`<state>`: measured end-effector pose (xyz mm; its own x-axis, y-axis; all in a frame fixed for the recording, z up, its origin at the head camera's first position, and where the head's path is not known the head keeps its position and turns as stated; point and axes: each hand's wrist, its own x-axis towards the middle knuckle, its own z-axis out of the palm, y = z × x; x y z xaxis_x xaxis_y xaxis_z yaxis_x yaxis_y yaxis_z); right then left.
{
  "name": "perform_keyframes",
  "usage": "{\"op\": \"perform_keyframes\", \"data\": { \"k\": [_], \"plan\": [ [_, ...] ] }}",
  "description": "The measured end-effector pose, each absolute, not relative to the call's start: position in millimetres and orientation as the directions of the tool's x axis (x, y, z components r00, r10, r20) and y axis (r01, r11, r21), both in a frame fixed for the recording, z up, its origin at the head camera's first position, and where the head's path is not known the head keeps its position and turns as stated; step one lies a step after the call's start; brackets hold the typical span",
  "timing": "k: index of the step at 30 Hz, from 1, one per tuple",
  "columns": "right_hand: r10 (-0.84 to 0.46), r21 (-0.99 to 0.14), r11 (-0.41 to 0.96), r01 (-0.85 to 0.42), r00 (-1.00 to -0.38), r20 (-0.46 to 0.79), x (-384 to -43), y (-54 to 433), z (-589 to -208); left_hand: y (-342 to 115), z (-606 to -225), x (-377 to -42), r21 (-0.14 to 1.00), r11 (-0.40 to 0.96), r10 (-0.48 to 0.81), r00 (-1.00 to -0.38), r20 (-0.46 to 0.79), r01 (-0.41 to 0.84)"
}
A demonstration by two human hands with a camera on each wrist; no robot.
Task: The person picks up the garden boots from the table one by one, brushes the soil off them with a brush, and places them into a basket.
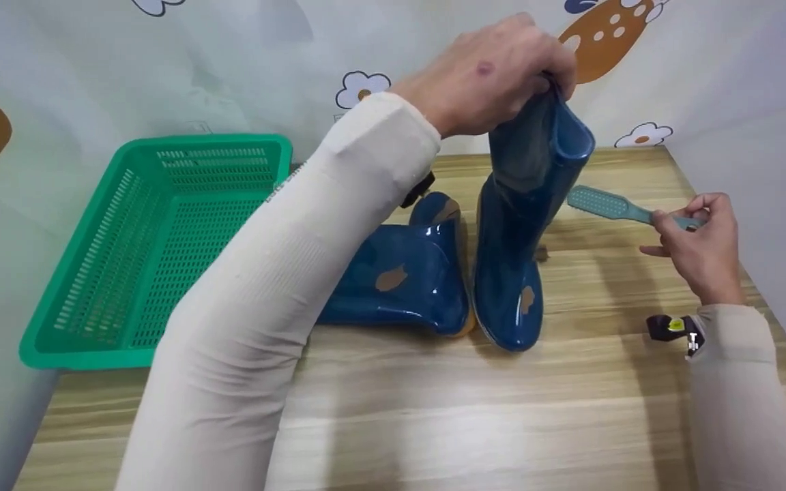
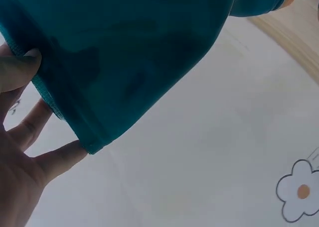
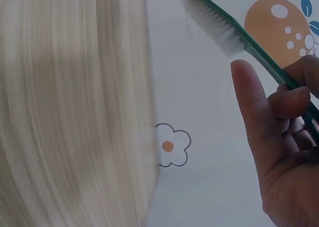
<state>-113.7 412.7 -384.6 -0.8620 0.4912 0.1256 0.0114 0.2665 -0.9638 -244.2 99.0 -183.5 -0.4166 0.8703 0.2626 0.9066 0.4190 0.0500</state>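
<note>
A blue rain boot point(image 1: 519, 198) stands on the wooden table, a brown patch on its toe. My left hand point(image 1: 495, 71) pinches the top rim of its shaft from above; in the left wrist view the thumb presses one side of the rim. The second rain boot point(image 1: 393, 273) lies on its side just left of it, with a brown patch on its surface. My right hand point(image 1: 703, 245) holds a green brush point(image 1: 601, 202) by the handle, to the right of the standing boot. White bristles point(image 3: 214, 25) show in the right wrist view.
A green plastic basket point(image 1: 35, 341) sits on the left of the table point(image 1: 434, 409), partly behind my left sleeve. A patterned wall point(image 1: 229, 61) rises close behind the boots. Another wall point(image 1: 761, 136) borders the table on the right.
</note>
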Motion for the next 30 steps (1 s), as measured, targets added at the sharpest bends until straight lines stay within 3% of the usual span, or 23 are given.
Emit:
{"op": "perform_keyframes", "data": {
  "k": [11,22,30],
  "plan": [
    [0.487,-0.975,0.224,-0.009,-0.865,0.120,-112,407,-388,65,-217,-260,0.344,0.272,0.856,-0.389,0.340,0.899],
    [0.462,-0.985,0.169,-0.034,-0.880,0.109,-115,397,-387,18,-250,-276,0.465,0.327,0.805,-0.501,0.319,0.822],
    [0.388,-0.974,0.225,-0.012,-0.916,0.101,-116,389,-387,4,-269,-281,0.520,0.395,0.769,-0.582,0.263,0.757]
  ]
}}
